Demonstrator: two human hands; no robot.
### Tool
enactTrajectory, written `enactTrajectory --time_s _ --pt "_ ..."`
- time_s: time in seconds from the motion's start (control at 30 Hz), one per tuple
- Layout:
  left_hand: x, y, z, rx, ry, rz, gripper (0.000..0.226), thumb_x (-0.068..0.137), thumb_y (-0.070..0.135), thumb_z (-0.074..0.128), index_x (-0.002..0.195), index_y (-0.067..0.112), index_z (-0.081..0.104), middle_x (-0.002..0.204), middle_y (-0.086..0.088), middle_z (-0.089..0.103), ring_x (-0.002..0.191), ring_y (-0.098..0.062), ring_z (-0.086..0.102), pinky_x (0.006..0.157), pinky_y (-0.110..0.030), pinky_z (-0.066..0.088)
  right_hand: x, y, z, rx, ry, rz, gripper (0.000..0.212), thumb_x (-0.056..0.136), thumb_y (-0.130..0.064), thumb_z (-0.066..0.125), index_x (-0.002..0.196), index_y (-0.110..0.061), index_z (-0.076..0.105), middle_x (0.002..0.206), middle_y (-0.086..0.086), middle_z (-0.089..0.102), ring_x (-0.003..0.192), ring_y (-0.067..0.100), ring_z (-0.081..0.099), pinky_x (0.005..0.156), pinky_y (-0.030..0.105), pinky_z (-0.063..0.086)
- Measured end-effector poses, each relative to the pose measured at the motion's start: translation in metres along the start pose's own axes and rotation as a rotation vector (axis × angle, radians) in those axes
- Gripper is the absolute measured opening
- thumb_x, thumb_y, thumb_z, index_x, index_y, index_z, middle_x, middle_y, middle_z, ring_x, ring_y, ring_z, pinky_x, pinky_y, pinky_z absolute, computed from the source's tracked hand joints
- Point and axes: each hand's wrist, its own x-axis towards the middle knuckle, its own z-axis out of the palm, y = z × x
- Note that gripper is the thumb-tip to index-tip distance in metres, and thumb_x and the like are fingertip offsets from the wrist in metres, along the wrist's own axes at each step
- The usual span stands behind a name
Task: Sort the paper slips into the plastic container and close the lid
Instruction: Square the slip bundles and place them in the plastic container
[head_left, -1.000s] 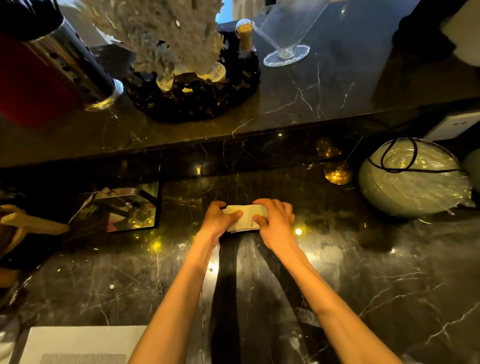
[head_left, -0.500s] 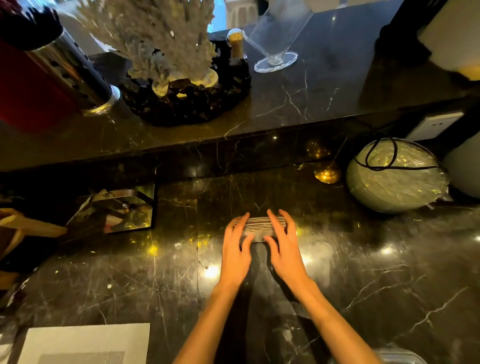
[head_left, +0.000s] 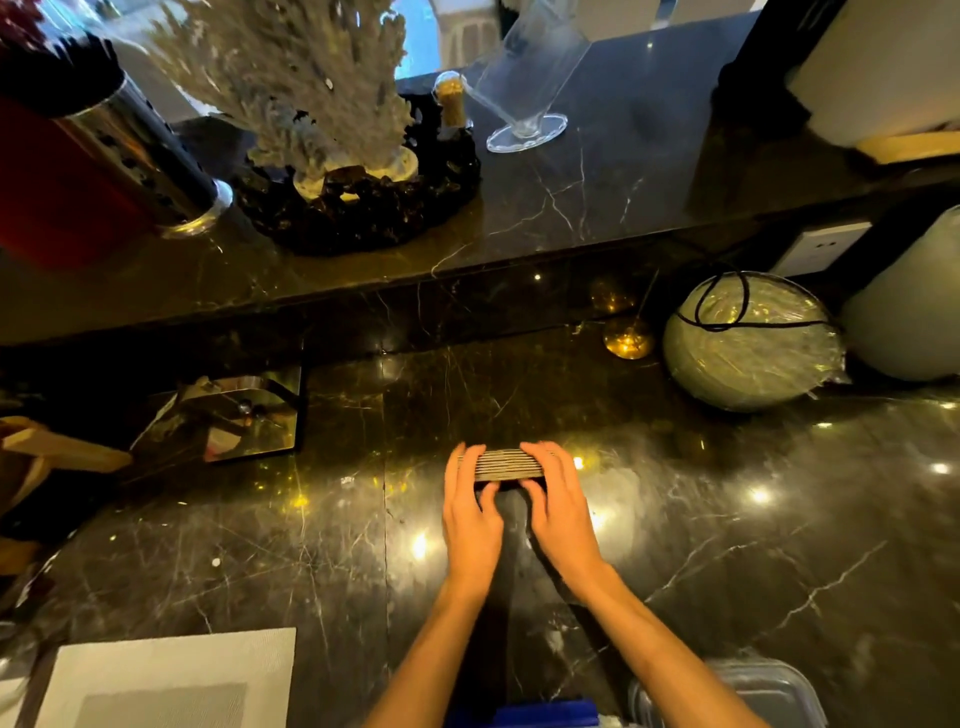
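Head view: the stack of paper slips (head_left: 508, 464) stands on edge on the dark marble counter (head_left: 727, 519), its long axis running left to right. The left hand (head_left: 470, 512) and right hand (head_left: 558, 506) clasp its two ends, fingers extended over the top. The plastic container (head_left: 737, 693) sits near the person, at the lower right, nearer the right arm.

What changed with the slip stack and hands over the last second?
The stack of pale paper slips went from held flat between the thumbs and fingers to standing on its long edge on the dark marble counter. The left hand and right hand now have their fingers spread, squaring it up. Its spot is much the same.
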Motion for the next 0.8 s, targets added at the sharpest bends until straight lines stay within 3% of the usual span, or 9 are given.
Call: enactTrajectory --time_s 0.1,0.17,0.23,0.33,0.43,0.5,0.57,0.67,0.8 --pt "0.005 0.005 -0.006 0.054 -0.039 0.022 0.046 0.085 -0.010 0.059 0.128 0.006 0.053 0.134 -0.011 0.048 0.125 -0.022 0.049 0.099 -0.001 0.029 0.004 -0.009 -0.006 0.047 -0.024 0.008 0.043 0.092 -0.001 0.054 0.130 -0.020 0.051 0.131 0.002 0.049 0.124 0.004 0.046 0.106 0.033 0.042" --pt "0.003 0.011 -0.015 0.126 -0.115 0.003 0.043 0.087 -0.003 0.061 0.128 0.007 0.052 0.132 -0.011 0.045 0.123 -0.026 0.047 0.102 -0.015 0.034 0.004 -0.016 -0.018 0.060 -0.080 -0.003 0.045 0.091 -0.003 0.057 0.129 -0.025 0.051 0.129 0.000 0.049 0.121 0.005 0.047 0.105 0.035 0.042" --pt "-0.002 0.016 -0.022 0.348 -0.158 -0.004 0.042 0.086 0.009 0.065 0.126 0.010 0.051 0.135 -0.010 0.040 0.125 -0.029 0.041 0.103 -0.033 0.034 0.005 -0.025 -0.033 0.090 -0.160 0.000 0.053 0.089 -0.006 0.061 0.132 -0.033 0.045 0.130 -0.005 0.048 0.121 0.007 0.047 0.106 0.033 0.042" --pt "-0.016 0.031 -0.048 0.623 -0.290 0.046 0.043 0.082 0.023 0.066 0.119 0.011 0.048 0.129 -0.009 0.040 0.121 -0.029 0.040 0.098 -0.038 0.034 0.007 -0.052 -0.061 0.151 -0.321 0.004 0.064 0.079 -0.009 0.071 0.133 -0.033 0.046 0.124 -0.011 0.052 0.118 0.009 0.051 0.104 0.035 0.043" --pt "-0.037 0.052 -0.081 0.377 -0.514 0.088 0.045 0.086 0.022 0.061 0.124 0.012 0.039 0.123 -0.007 0.042 0.117 -0.025 0.045 0.091 -0.032 0.040 0.010 -0.091 -0.090 0.042 -0.513 -0.111 0.062 0.075 -0.018 0.075 0.130 -0.032 0.051 0.119 -0.018 0.053 0.110 0.001 0.051 0.097 0.025 0.043" --pt "-0.062 0.071 -0.102 0.088 -0.574 0.071 0.058 0.089 0.024 0.059 0.137 0.026 0.026 0.128 0.003 0.044 0.117 -0.015 0.050 0.092 -0.027 0.045 0.008 -0.121 -0.108 0.008 -0.646 -0.125 0.058 0.075 -0.021 0.076 0.125 -0.037 0.052 0.116 -0.017 0.057 0.108 0.002 0.055 0.093 0.022 0.046" --pt "-0.089 0.087 -0.112 -0.118 -0.509 0.038 0.065 0.089 0.028 0.060 0.141 0.033 0.021 0.127 0.008 0.048 0.110 -0.006 0.056 0.086 -0.022 0.053 0.002 -0.146 -0.120 -0.002 -0.733 -0.117 0.053 0.076 -0.024 0.076 0.121 -0.041 0.051 0.111 -0.015 0.060 0.104 0.005 0.058 0.090 0.027 0.051" --pt "-0.125 0.101 -0.117 -0.368 -0.315 -0.020 0.060 0.084 0.028 0.062 0.136 0.031 0.032 0.120 0.003 0.054 0.098 0.001 0.063 0.073 -0.016 0.054 -0.021 -0.178 -0.129 0.031 -0.705 -0.108 0.052 0.081 -0.026 0.073 0.126 -0.041 0.051 0.116 -0.014 0.059 0.108 0.006 0.058 0.093 0.030 0.053" --pt "-0.158 0.113 -0.124 -0.498 -0.167 -0.083 0.048 0.094 0.017 0.061 0.132 0.034 0.035 0.121 0.003 0.058 0.104 -0.010 0.064 0.075 -0.023 0.057 -0.077 -0.202 -0.120 0.226 -0.535 0.012 0.059 0.094 -0.028 0.059 0.145 -0.040 0.034 0.147 -0.007 0.044 0.130 0.009 0.048 0.087 0.010 0.046"
